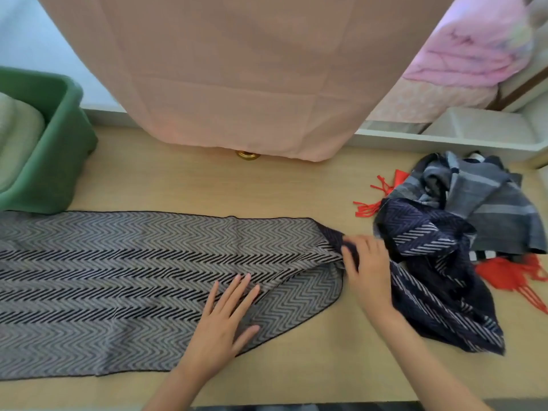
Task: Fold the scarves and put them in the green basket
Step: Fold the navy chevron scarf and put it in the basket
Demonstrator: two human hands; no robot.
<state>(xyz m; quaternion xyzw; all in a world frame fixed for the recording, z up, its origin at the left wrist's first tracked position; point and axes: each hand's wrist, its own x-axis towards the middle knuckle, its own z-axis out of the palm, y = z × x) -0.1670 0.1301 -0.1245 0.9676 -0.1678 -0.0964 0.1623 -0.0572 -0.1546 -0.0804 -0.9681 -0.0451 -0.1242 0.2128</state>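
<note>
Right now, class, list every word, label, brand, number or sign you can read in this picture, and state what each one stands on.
None: no readable text appears anywhere.
Green basket: plain walls, no label visible.
Zigzag scarf under the left hand: woven pattern only, no tag showing.
Dark striped scarf gripped by the right hand: stripes, no lettering.
Grey scarf and red tasselled cloth: no print.
Pink hanging cloth: blank.

Four scarves (148, 280), one green basket (59, 161), two hands (222, 321).
</note>
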